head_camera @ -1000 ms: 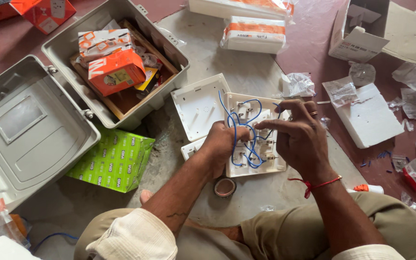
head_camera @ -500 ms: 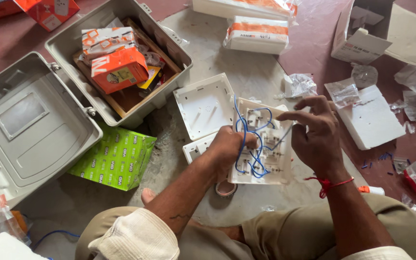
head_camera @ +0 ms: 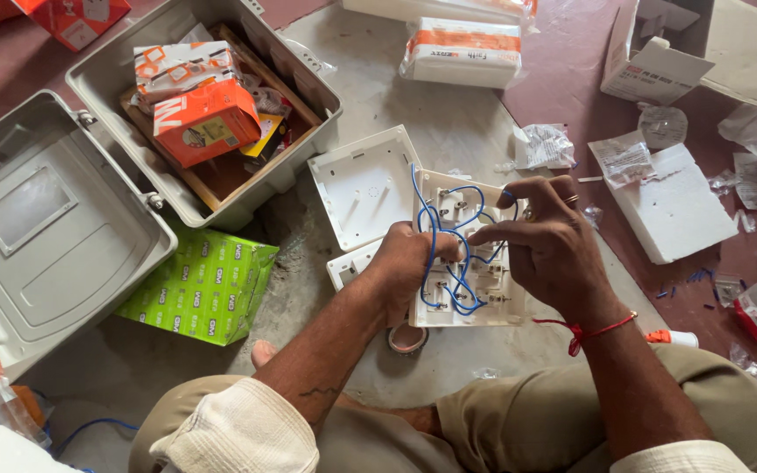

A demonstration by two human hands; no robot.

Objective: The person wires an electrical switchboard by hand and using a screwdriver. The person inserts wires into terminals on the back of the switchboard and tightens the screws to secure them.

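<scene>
Head view: left hand (head_camera: pixel 409 267) grips the left edge of the white switch plate (head_camera: pixel 466 254), fingers clamped on it, back side up, long axis running away from the person. Right hand (head_camera: pixel 549 250) sits on its right side, fingers pinched on a blue wire (head_camera: pixel 435 219) loop. Beyond: white cover (head_camera: pixel 365 184) touching the plate; open grey toolbox (head_camera: pixel 212 105) far left, floor between.

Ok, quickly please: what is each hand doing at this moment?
Left hand: closed on the edge of the white switch plate, holding it.
Right hand: fingers pinching the blue wires on the plate's back.
</scene>
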